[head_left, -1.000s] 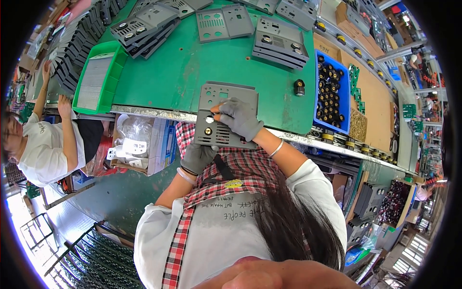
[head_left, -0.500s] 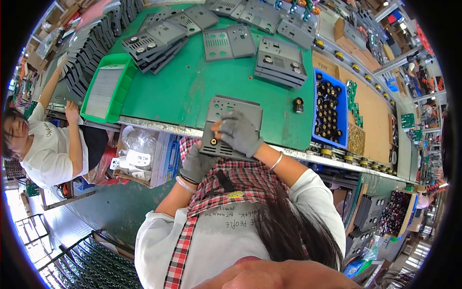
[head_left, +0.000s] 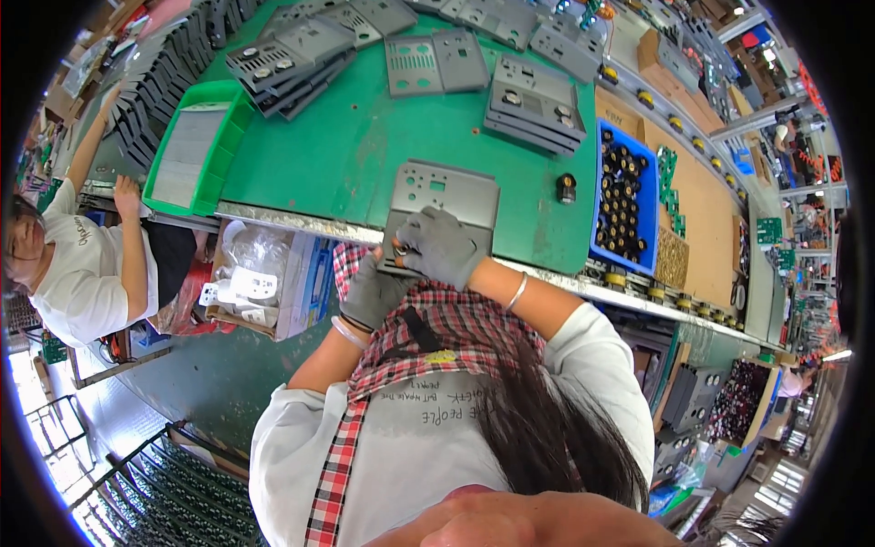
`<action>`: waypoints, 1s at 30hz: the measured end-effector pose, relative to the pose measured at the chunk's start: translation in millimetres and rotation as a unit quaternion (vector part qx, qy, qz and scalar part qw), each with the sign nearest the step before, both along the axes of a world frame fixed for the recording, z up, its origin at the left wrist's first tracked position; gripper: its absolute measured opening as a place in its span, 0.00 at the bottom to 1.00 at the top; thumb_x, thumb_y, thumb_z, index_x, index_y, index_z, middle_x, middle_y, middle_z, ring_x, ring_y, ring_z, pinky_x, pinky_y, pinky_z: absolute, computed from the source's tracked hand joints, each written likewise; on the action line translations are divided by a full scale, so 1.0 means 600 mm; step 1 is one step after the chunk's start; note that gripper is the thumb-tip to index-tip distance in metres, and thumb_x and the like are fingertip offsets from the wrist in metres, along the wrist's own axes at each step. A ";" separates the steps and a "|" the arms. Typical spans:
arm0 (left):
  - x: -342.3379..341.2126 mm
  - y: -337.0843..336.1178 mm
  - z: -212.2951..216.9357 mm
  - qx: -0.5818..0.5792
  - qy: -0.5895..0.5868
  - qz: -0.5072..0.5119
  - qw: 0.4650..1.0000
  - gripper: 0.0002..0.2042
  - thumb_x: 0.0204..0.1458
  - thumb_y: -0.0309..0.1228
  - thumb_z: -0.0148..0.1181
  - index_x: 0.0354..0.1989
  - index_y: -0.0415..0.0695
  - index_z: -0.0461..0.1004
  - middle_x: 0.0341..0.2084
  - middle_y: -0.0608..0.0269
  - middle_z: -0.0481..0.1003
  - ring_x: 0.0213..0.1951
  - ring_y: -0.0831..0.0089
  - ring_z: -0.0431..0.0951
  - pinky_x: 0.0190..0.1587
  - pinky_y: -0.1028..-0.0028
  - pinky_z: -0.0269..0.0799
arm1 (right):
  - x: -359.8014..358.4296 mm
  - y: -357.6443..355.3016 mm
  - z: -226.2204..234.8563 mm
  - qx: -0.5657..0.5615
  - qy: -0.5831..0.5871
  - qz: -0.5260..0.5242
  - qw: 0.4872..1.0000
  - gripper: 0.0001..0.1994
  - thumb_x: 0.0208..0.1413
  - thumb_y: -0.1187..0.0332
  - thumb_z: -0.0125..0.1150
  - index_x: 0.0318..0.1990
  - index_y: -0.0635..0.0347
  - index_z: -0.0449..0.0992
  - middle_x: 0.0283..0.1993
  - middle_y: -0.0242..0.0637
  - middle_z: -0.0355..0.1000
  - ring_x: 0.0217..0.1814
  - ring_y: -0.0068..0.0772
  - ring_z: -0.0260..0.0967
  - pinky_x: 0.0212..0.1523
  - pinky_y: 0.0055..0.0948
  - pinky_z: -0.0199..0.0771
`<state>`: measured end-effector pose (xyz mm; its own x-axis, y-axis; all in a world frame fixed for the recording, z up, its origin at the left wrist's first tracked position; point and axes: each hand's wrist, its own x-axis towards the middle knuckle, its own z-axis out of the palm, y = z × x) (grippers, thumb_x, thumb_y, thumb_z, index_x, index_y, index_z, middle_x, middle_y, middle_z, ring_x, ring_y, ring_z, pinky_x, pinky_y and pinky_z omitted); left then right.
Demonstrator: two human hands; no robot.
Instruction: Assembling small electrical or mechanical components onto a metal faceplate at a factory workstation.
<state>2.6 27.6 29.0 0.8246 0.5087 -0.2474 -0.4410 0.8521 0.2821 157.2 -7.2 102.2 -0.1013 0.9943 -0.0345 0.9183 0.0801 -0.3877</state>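
Observation:
A grey sheet-metal panel (head_left: 448,193) with punched holes and slots lies over the table's near edge, in front of my body. My gloved left hand (head_left: 372,294) is closed around its near left corner, the thumb up by the edge. Across the panel's near half rests my gloved right hand (head_left: 442,248), its fingers bent together close to the left thumb. Whatever those fingertips pinch is hidden under them. On the green table right of the panel stands one black round part (head_left: 566,188) with a brass-coloured centre.
A blue bin (head_left: 599,205) of similar round parts stands at the right. Stacked grey panels (head_left: 533,128) and more panels (head_left: 436,66) lie farther back. At the left is a green bin (head_left: 239,123) with flat grey pieces; a co-worker (head_left: 87,264) stands beyond it.
My right fingers have moved down and left over the round part seated in the panel, now covered. My left hand has come up closer to them. The whole view has shifted slightly.

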 end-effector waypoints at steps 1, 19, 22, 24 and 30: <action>0.002 -0.002 0.012 -0.007 0.003 -0.002 1.000 0.20 0.51 0.41 0.51 0.47 0.40 0.62 0.38 0.61 0.68 0.40 0.68 0.70 0.51 0.63 0.65 | 0.008 0.004 0.002 -0.007 0.003 -0.002 1.000 0.15 0.40 0.55 0.60 0.36 0.50 0.73 0.35 0.34 0.67 0.43 0.39 0.63 0.45 0.35 0.65; -0.009 -0.004 -0.024 -0.037 -0.011 0.006 0.999 0.20 0.49 0.44 0.55 0.44 0.43 0.65 0.38 0.62 0.69 0.42 0.67 0.69 0.50 0.62 0.64 | -0.005 0.019 0.013 -0.061 -0.174 0.096 0.978 0.14 0.48 0.54 0.52 0.34 0.54 0.73 0.33 0.35 0.69 0.39 0.34 0.68 0.33 0.33 0.72; -0.009 -0.002 -0.029 -0.042 -0.020 0.003 0.999 0.18 0.50 0.43 0.53 0.44 0.43 0.65 0.37 0.62 0.70 0.42 0.66 0.69 0.51 0.62 0.64 | -0.011 0.018 0.021 -0.052 -0.165 0.055 0.983 0.16 0.47 0.52 0.53 0.31 0.56 0.72 0.29 0.35 0.69 0.34 0.34 0.69 0.30 0.33 0.72; -0.009 -0.002 -0.027 -0.040 -0.018 0.002 0.999 0.18 0.51 0.43 0.51 0.44 0.43 0.65 0.36 0.61 0.70 0.42 0.66 0.69 0.52 0.61 0.63 | -0.013 0.018 0.024 -0.077 -0.149 0.028 0.985 0.16 0.47 0.52 0.53 0.32 0.57 0.72 0.27 0.36 0.69 0.34 0.35 0.69 0.30 0.34 0.71; -0.002 -0.003 -0.009 0.018 -0.008 -0.018 1.000 0.28 0.50 0.44 0.51 0.56 0.40 0.56 0.52 0.56 0.61 0.53 0.63 0.62 0.58 0.59 0.54 | -0.010 0.009 0.026 -0.074 -0.129 0.055 0.987 0.13 0.45 0.60 0.55 0.38 0.55 0.72 0.40 0.37 0.67 0.45 0.36 0.65 0.37 0.34 0.71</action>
<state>1.6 25.9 23.8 0.8467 0.4862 -0.2163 -0.4144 0.8574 0.3051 151.4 -1.8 118.0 -0.1765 0.9603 -0.2162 0.9769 0.1441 -0.1577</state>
